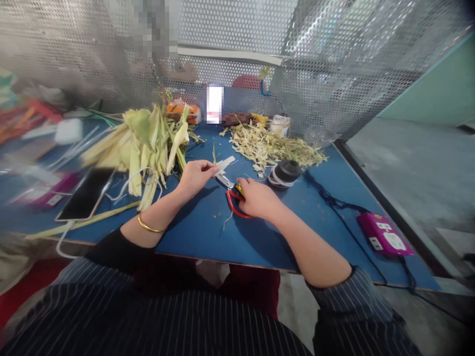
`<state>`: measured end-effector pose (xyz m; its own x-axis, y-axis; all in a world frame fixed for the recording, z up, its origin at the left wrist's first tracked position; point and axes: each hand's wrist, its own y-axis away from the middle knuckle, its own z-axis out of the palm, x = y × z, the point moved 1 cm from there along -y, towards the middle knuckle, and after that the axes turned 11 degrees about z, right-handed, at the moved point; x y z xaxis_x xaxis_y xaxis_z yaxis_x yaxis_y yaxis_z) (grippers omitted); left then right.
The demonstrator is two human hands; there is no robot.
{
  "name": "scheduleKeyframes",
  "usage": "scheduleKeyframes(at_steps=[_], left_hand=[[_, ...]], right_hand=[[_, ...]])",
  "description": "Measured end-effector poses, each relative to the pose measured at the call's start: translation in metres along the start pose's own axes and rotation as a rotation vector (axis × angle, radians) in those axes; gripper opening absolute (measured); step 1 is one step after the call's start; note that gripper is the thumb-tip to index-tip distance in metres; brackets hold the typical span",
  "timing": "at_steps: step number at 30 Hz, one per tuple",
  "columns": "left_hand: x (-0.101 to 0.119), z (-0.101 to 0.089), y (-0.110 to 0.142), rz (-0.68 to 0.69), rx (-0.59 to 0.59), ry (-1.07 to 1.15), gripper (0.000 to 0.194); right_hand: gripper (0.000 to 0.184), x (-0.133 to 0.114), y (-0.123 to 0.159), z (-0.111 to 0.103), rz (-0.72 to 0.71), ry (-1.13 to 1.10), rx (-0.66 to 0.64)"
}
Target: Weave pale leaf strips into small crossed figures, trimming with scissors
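My left hand pinches a husk strip; my right hand clamps red-handled scissors, blades beside left fingertips

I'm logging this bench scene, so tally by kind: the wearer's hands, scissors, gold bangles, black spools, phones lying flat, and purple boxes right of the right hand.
Hands: 2 (left hand, right hand)
Scissors: 1
Gold bangle: 1
Black spool: 1
Phone lying flat: 1
Purple box: 1
Total: 7
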<state>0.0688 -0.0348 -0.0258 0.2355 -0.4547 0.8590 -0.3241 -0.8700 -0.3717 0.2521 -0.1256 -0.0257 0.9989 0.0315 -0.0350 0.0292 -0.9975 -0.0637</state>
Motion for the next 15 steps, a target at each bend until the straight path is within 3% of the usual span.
scheduleKeyframes(at_steps=[4,9,13,15], left_hand=[[-0.007,-0.001,-0.004,-0.017,0.074,0.076,0.018],[-0.011,-0.004,-0.007,-0.15,0.129,0.191,0.022],[-0.01,-0.005,-0.007,-0.184,0.193,0.22,0.022],[-0.01,-0.006,-0.008,-0.162,0.228,0.196,0.023]], right_hand=[[0.047,-0.005,0.0,0.001,0.056,0.025,-0.015],[0.065,0.013,-0.005,-0.01,0.079,-0.164,-0.085],[0.047,0.033,-0.003,-0.024,0.11,-0.336,-0.201],[0.038,0.04,-0.001,-0.03,0.09,-0.571,-0.279]])
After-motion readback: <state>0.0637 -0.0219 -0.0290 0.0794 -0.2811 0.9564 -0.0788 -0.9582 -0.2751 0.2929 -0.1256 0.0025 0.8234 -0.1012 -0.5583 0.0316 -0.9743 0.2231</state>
